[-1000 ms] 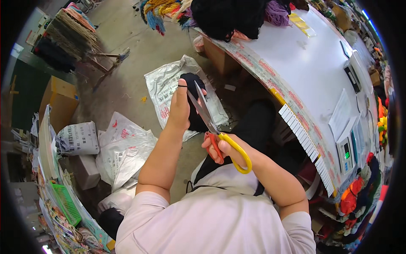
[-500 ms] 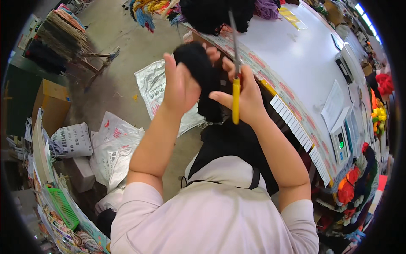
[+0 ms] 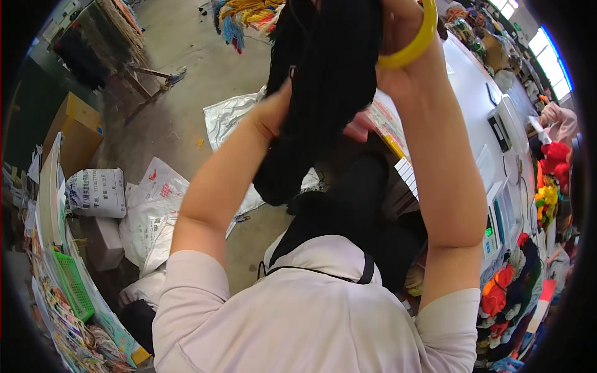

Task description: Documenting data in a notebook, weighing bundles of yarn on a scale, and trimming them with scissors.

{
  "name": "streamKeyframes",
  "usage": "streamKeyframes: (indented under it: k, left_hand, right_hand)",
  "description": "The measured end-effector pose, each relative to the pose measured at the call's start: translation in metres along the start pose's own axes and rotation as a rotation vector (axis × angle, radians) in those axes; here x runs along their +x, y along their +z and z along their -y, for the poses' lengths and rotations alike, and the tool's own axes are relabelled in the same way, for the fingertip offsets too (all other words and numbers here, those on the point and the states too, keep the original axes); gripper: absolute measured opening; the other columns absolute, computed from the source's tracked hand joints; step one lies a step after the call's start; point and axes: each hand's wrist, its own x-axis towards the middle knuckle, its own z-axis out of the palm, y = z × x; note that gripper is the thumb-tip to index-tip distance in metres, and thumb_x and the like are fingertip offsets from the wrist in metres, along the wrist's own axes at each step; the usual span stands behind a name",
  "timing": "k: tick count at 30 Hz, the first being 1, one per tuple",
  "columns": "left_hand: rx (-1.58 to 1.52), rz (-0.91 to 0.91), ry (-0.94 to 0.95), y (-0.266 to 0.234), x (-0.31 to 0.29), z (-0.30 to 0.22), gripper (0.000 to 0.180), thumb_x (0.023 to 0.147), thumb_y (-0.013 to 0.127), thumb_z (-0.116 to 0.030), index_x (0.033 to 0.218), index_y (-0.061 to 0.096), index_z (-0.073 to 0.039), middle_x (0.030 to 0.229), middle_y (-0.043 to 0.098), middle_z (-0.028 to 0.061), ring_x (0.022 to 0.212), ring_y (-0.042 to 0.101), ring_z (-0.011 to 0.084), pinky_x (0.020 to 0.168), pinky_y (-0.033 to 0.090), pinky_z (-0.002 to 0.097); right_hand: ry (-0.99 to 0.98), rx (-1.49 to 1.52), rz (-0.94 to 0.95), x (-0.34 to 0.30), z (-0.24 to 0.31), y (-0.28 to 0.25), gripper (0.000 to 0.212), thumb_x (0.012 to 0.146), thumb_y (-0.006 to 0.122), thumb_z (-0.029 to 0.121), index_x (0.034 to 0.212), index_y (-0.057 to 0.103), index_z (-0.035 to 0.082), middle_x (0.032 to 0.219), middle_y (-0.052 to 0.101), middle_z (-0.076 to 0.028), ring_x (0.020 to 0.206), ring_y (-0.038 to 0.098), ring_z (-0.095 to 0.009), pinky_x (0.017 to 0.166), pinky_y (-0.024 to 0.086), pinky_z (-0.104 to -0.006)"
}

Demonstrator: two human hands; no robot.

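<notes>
A thick black yarn bundle (image 3: 329,74) hangs high in front of me, close to the camera, its lower end dangling above my legs. My left hand (image 3: 278,109) is up against its left side, holding it. Most of that hand's fingers are behind the yarn, and blurred pink fingertips seem to show past its right edge. At the bundle's upper right, my right hand (image 3: 401,37) carries scissors by a yellow handle loop (image 3: 413,46). The blades are out of sight.
To the right runs a white table (image 3: 463,112) bearing a digital scale (image 3: 492,230). White printed sacks (image 3: 149,214) and a cardboard box (image 3: 73,133) stand on the floor at left. A green basket (image 3: 73,286) is lower left. Coloured yarn (image 3: 252,15) hangs at the far top.
Both hands have risen, bringing the black yarn bundle up closer to the camera. My right hand with the scissors moved up and right, and the blades went out of view.
</notes>
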Motion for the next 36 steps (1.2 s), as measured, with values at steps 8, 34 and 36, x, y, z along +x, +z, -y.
streamKeyframes:
  k: [8, 34, 36]
  left_hand:
    - [-0.306, 0.287, -0.028, -0.019, -0.047, 0.072, 0.139, 0.056, 0.023, -0.1, 0.124, 0.044, 0.019, 0.095, 0.065, 0.0322, 0.067, 0.068, 0.0313, 0.073, 0.055, 0.0375]
    - [0.206, -0.831, -0.838, -0.053, -0.128, -0.027, 0.014, 0.084, 0.062, -0.014, 0.073, 0.055, -0.009, 0.056, 0.046, -0.0057, 0.042, 0.036, 0.004, 0.055, 0.043, 0.0267]
    - [0.236, -0.815, -0.952, -0.072, -0.101, -0.016, 0.017, 0.083, 0.064, -0.013, 0.07, 0.053, -0.01, 0.057, 0.047, -0.0052, 0.042, 0.037, 0.0041, 0.054, 0.043, 0.027]
  right_hand:
    - [0.113, 0.212, 0.448, 0.066, 0.046, -0.043, 0.022, 0.089, 0.054, 0.017, 0.097, 0.064, -0.001, 0.091, 0.07, -0.013, 0.08, 0.069, -0.024, 0.073, 0.058, -0.0365]
    - [0.317, -1.004, -0.263, -0.115, -0.151, -0.172, 0.054, 0.083, 0.07, 0.052, 0.099, 0.056, 0.002, 0.083, 0.057, -0.007, 0.073, 0.054, -0.017, 0.068, 0.046, -0.0309]
    - [0.483, -0.646, -0.078, -0.136, -0.167, -0.17, 0.049, 0.093, 0.052, 0.053, 0.099, 0.053, 0.005, 0.079, 0.05, -0.002, 0.07, 0.051, -0.012, 0.062, 0.045, -0.0281]
